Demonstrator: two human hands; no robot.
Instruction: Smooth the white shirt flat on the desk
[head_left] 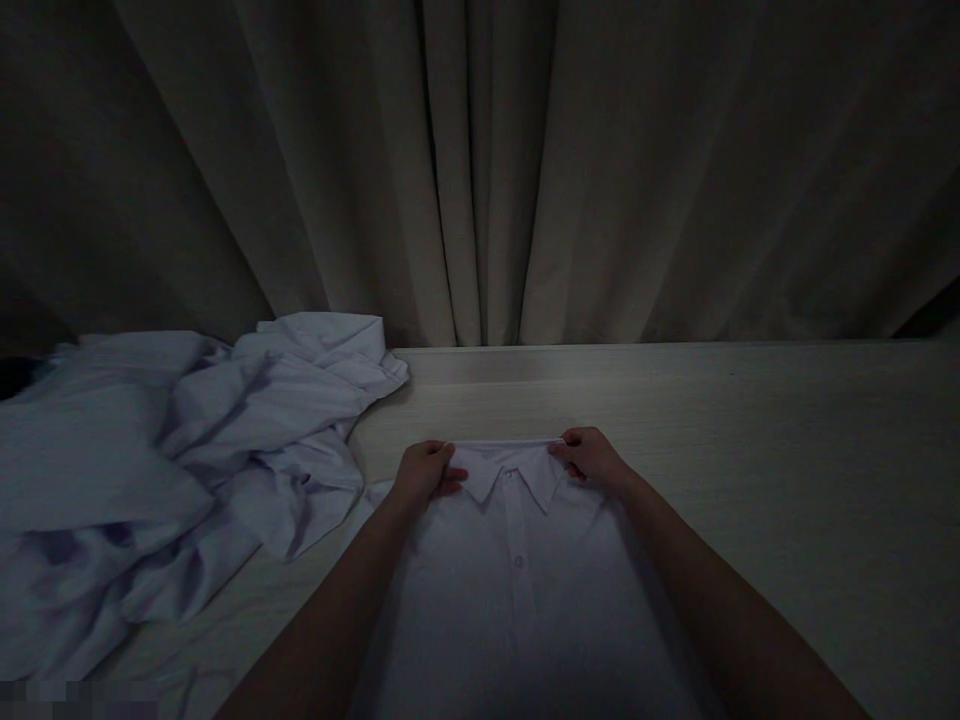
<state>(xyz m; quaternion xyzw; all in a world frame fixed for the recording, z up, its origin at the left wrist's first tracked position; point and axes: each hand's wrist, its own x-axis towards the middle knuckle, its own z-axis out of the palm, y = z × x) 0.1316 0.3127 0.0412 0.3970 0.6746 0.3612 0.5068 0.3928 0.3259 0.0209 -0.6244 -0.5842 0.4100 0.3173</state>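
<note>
A white collared shirt lies flat and buttoned on the pale wooden table, collar pointing away from me. My left hand grips the left end of the collar, fingers curled over the fabric. My right hand pinches the right end of the collar. Both forearms reach over the shirt's shoulders and hide its outer edges.
A crumpled heap of white garments covers the table's left side, touching the flat shirt's left edge. Grey-beige curtains hang right behind the table's far edge. Bare tabletop stretches to the right of the shirt. The scene is dim.
</note>
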